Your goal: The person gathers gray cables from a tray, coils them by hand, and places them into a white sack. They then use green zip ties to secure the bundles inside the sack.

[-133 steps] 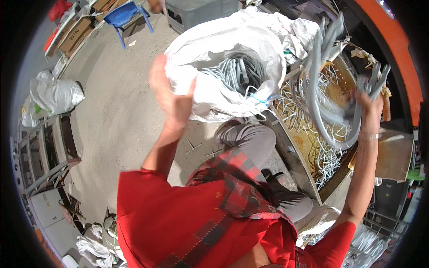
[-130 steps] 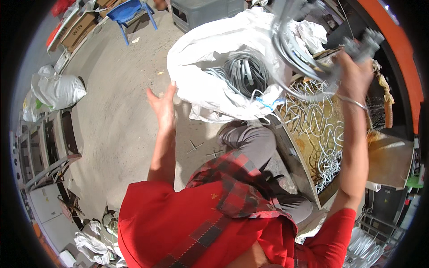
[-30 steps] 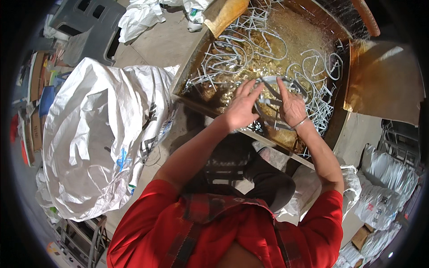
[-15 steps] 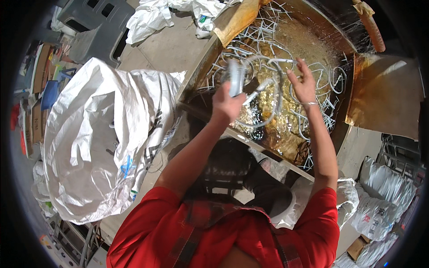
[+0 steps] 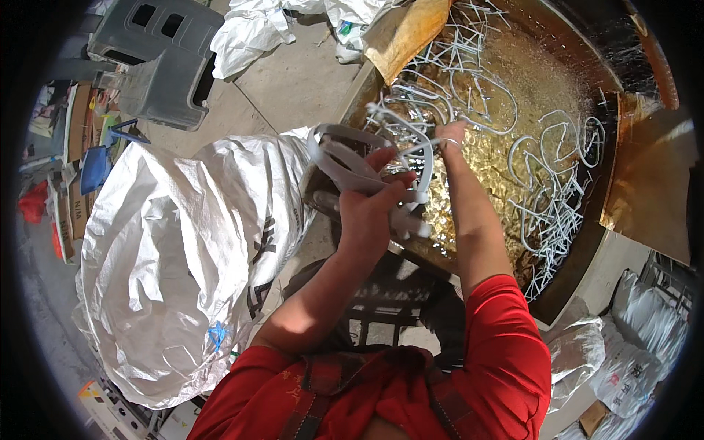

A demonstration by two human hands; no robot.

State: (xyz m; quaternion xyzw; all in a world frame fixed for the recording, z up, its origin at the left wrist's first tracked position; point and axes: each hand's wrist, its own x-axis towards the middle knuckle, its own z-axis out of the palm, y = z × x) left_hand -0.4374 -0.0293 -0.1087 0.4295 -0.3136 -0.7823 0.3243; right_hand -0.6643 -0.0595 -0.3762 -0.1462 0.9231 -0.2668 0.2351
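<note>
— Where the left hand (image 5: 367,213) curls, what have its fingers got?
— They're wrapped around a slightly blurred bundle of grey loops (image 5: 345,172), in front of the tray's near left corner.
— And the right hand (image 5: 452,132)?
— It reaches forward among the pale pieces; its fingertips are hidden, so I can't tell if they're spread or pinching. 1 thin band (image 5: 449,143) circles that wrist.
— What's the surface below those 2 hands?
— 1 broad tray (image 5: 576,282), its amber-brown bottom wet and glinting. Thin, pale curved pieces (image 5: 546,242) lie strewn across it, thickly tangled along the right side and toward the far left.
— And the room around it?
— 1 large white sack (image 5: 165,198) gapes open to the left, with a blue tie (image 5: 217,336) near its mouth. Beyond it, a grey plastic stool (image 5: 165,73) stands on the concrete floor (image 5: 253,99). A small blue chair (image 5: 95,169) sits at far left; a brown sheet (image 5: 649,176) slopes beside the tray's right edge, and stuffed white bags (image 5: 645,315) crowd the lower right.
</note>
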